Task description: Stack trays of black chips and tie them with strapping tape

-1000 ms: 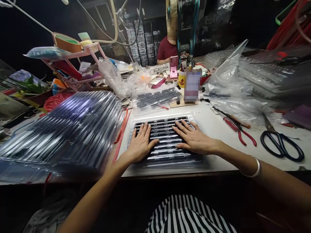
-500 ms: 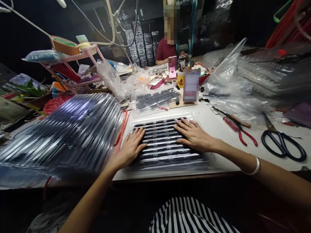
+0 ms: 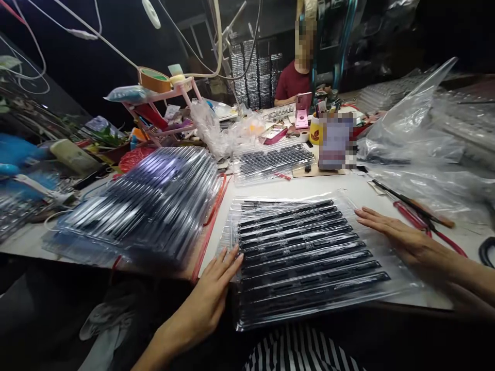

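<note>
A cluttered white worktable [image 3: 340,188] stretches in front of you, with another person seated at its far edge. Your left hand [image 3: 211,299] lies flat with fingers straight against the left side of the clear plastic tray [image 3: 309,257], gripping nothing. Your right hand [image 3: 402,237] is spread open too, fingertips at the tray's right edge. The tray sits at the near edge of the table, overhanging it slightly, and holds parallel rows of long black strips. A stack of similar trays [image 3: 154,201] rests just beside it on the left; red-handled pliers [image 3: 421,224] lie beyond your right hand.
</note>
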Available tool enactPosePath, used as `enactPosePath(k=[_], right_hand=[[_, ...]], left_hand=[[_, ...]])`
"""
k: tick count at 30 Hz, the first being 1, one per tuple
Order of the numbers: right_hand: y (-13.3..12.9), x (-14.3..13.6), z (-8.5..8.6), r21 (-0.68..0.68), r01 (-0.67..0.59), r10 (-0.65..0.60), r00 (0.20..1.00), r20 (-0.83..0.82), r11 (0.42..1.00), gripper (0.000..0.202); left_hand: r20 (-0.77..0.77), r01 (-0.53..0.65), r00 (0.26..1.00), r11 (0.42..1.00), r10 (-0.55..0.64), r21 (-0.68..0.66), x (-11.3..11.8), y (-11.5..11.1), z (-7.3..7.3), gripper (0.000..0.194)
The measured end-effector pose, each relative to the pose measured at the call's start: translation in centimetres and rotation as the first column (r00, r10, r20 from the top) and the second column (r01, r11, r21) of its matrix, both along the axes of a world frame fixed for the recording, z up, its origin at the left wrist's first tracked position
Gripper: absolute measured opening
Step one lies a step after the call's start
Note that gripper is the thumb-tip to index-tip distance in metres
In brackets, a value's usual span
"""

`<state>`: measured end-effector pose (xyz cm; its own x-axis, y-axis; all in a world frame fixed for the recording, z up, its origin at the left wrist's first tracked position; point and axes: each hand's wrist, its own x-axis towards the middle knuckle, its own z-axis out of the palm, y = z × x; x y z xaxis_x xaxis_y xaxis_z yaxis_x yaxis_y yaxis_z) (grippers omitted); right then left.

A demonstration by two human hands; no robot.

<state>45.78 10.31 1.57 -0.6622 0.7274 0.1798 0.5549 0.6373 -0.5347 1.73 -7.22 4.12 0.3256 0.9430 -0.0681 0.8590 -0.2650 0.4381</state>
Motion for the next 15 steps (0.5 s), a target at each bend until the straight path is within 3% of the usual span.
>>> enactPosePath(k=[3, 7, 9, 11, 13, 15], right_hand=[[-0.3, 0.5, 0.3, 0.039, -0.079, 0.076, 0.995, 0.060, 0.996, 0.054], [-0.8, 0.0, 0.9, 0.078, -0.061, 0.057, 0.997, 0.055, 0.995, 0.051], [-0.6, -0.1, 1.4, 0.066, -0.084, 0.082, 0.996, 0.044, 0.994, 0.047], [0.1, -0.4, 2.3, 0.058, -0.073, 0.075, 0.997, -0.030, 0.996, 0.041], [1.1, -1.3, 3.6, 0.068, 0.027, -0.018, 0.993, -0.119, 0.997, 0.038], [2.0, -2.9, 5.0, 0.103, 0.216, -0.195, 0.963, -0.186, 0.971, 0.036]], left_hand=[[-0.092, -0.045, 0.994, 0.984, 0.062, 0.173, 0.8, -1.0, -2.0, 0.072], [-0.009, -0.095, 0.994, 0.897, 0.110, 0.431, 1.2, -0.6, -4.2, 0.064], [0.055, -0.091, 0.996, 0.888, 0.074, 0.450, 0.7, 0.3, -3.8, 0.055], [0.205, -0.157, 0.976, 0.891, 0.074, 0.426, 0.0, 1.9, -2.4, 0.040], [0.425, -0.335, 0.891, 0.865, 0.161, 0.374, -0.7, 4.6, -0.6, 0.029], [0.580, -0.553, 0.758, 0.765, 0.298, 0.330, -1.1, 8.1, 1.1, 0.035]])
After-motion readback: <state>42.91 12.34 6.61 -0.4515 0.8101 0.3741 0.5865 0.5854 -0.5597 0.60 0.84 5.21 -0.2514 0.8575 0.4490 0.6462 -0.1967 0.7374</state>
